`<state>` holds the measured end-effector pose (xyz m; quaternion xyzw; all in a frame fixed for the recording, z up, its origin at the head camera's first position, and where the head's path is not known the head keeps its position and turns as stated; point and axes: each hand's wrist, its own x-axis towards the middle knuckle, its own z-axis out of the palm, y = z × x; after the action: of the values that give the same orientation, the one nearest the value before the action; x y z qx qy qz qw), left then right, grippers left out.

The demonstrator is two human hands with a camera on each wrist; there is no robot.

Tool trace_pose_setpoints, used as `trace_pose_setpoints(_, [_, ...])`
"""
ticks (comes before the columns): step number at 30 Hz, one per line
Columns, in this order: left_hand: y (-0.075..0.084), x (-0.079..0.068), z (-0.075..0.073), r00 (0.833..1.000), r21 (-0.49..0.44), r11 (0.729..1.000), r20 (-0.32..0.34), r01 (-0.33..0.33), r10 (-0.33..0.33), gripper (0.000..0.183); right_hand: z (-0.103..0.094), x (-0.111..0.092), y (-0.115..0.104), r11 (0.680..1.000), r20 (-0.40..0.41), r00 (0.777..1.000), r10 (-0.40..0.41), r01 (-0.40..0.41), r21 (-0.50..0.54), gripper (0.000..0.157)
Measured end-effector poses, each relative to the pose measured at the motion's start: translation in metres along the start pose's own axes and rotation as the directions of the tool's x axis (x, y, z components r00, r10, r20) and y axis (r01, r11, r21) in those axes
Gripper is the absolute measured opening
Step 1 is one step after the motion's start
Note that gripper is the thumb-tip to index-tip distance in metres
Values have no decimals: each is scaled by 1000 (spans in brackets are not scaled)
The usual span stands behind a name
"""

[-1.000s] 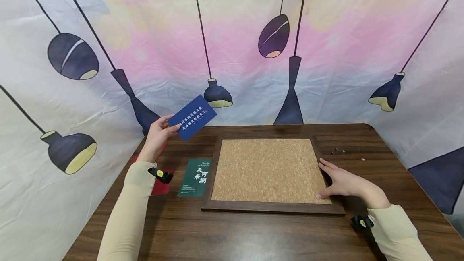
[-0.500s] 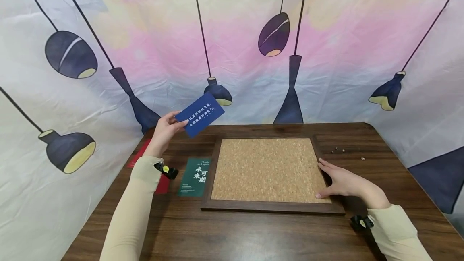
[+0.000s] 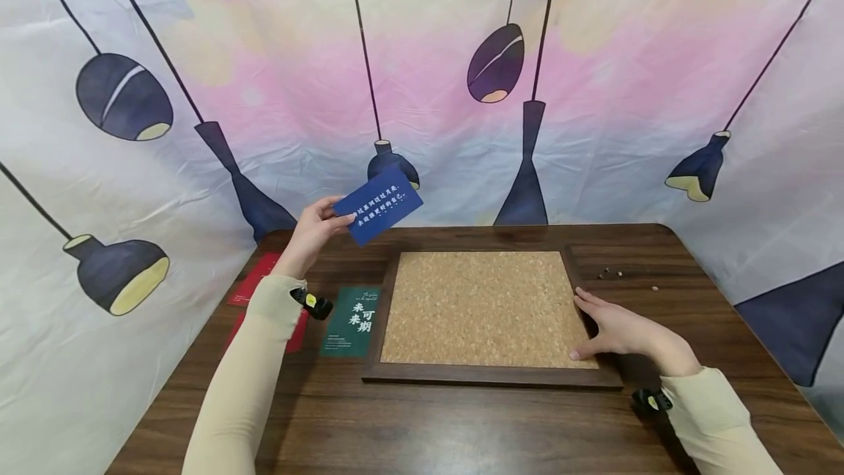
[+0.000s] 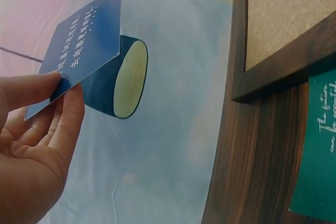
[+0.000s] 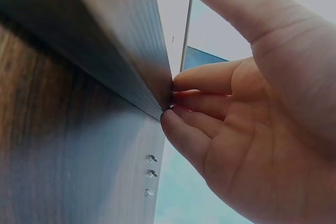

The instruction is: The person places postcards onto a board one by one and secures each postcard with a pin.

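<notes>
My left hand (image 3: 315, 229) pinches a blue card (image 3: 379, 205) with white writing by its left end, raised tilted above the table's far side. In the left wrist view the thumb lies on the card's printed face and the fingers are behind it. My right hand (image 3: 626, 332) holds the right side of a cork board (image 3: 488, 310) with a dark wooden frame. Its thumb reaches over the board's face. In the right wrist view its fingertips (image 5: 181, 124) meet the frame's side (image 5: 131, 40).
A green card (image 3: 348, 325) lies against the board's left side. Two red cards (image 3: 297, 333) lie further left, partly hidden by the left arm. Several small metal thumbtacks (image 5: 151, 173) stand on the table right of the board. A lamp-printed cloth (image 3: 435, 94) hangs behind the table.
My left hand has carried the blue card to the right and slightly up, uncovering more of the red cards. The right hand stays at the board's right side.
</notes>
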<state>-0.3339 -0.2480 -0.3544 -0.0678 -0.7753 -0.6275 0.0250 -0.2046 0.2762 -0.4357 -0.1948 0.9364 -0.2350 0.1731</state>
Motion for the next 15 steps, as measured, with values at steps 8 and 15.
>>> trace_pose_setpoints(8, [7,9,14,999,27,1000,46,8,-10,54,0,-1,2,1000,1,1000,-2,2,18,112])
trace_pose_setpoints(15, [9,16,25,998,44,999,68,-18,15,52,2,-1,2,999,-5,1000,-13,13,35,112])
